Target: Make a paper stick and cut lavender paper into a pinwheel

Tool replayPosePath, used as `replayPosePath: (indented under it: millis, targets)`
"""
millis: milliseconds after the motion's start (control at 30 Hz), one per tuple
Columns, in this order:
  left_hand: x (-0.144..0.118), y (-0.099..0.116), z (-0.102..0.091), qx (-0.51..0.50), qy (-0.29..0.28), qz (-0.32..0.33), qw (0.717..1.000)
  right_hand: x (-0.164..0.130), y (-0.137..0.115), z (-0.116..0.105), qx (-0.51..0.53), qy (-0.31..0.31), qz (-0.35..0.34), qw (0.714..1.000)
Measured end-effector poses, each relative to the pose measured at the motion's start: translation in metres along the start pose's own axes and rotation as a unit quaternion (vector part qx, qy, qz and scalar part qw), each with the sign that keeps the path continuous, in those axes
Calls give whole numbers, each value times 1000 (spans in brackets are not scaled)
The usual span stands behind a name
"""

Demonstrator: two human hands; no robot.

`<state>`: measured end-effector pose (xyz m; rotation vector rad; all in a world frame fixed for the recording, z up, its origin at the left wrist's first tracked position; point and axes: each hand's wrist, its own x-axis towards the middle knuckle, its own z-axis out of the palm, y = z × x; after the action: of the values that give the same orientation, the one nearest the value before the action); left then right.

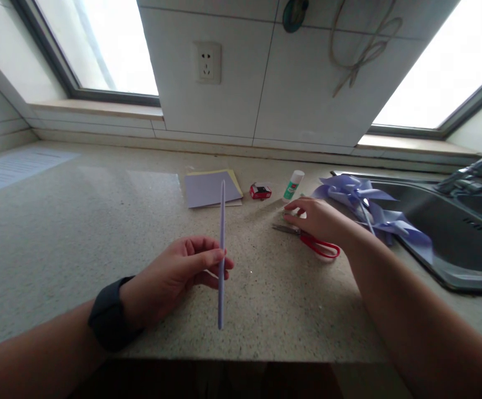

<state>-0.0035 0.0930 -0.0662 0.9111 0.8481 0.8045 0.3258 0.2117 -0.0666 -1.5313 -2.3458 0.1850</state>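
Looking down: a speckled stone worktop (78, 233) seen from above, with a person's two bare forearms reaching in from the bottom edge.
Left hand: the left hand (174, 274) rests low over the worktop, a dark watch band (108, 318) on its wrist.
Left grip: thumb and fingers are clamped on a thin, pale purple paper stick (221, 249), held near its lower half.
Stick: it stands almost upright, its lower end close to the near edge of the worktop and its upper end pointing toward the wall.
Right hand: the right hand (318, 219) reaches forward, palm down, over the metal blades of a pair of red-handled scissors (313, 241) lying flat on the worktop.
Right grip: the fingers are loosely spread and hold nothing; whether the fingertips touch the blades or something small beyond them cannot be told.
Behind the stick: a small stack of purple and yellow paper sheets (210, 188) lies flat.
Right of the paper: a small red box (260, 191), then a glue stick (293, 184) lying tilted.
Beside the right arm: purple paper pinwheels (374, 213) lie at the rim of a steel sink (452, 244), with a tap (473, 169) above.
Wall: pale tiles with a power socket (208, 62), windows on either side.
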Motion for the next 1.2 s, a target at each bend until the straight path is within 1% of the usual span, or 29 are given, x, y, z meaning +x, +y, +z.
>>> replayPosePath:
  millis: [133, 267, 333, 367, 400, 433, 500, 533, 633, 700, 767, 867, 967, 1033, 1133, 1200]
  targets:
    - [-1, 1, 1, -1, 1, -2, 1000, 0, 4, 0, 48, 10, 26, 998]
    - [-1, 0, 1, 1, 10, -3, 1000, 1, -1, -1, 119, 21, 37, 992]
    - [-1, -1, 1, -2, 12, -2, 1000, 3, -8, -4, 177, 32, 48, 982]
    - [-1, -1, 1, -4, 11, -1, 1000, 3, -13, -6, 222, 39, 56, 973]
    - [-2, -2, 1, -5, 9, 1, 1000, 2, -19, -8, 286, 46, 65, 955]
    - [-2, -2, 0, -5, 7, 2, 1000, 2, -26, -9, 356, 50, 73, 930]
    - [-2, -2, 0, -3, 2, 6, 1000, -2, -41, -11, 472, 35, 79, 878]
    - [-2, -1, 1, -4, 0, 9, 1000, -4, -48, -10, 512, 20, 79, 855]
    - [-2, 0, 2, -12, 5, 16, 1000, -12, -71, -2, 587, -28, 79, 806]
    - [-3, 2, 3, -25, 14, 17, 999, -16, -83, 6, 629, -66, 62, 772]
    - [-4, 3, 4, -37, 22, 16, 999, -20, -94, 13, 664, -92, 45, 741]
    - [-4, 5, 6, -45, 24, 19, 999, -23, -106, 21, 695, -113, 32, 710]
    - [-3, 4, 5, -52, 21, 30, 998, -27, -112, 23, 703, -133, 27, 698]
    - [-2, 2, 4, -61, 16, 39, 997, -30, -114, 22, 700, -146, 20, 698]
    - [-1, 1, 3, -70, 7, 51, 996, -32, -114, 20, 683, -153, -10, 714]
    - [-2, 1, 3, -76, 6, 56, 996, -33, -114, 18, 657, -149, -29, 739]
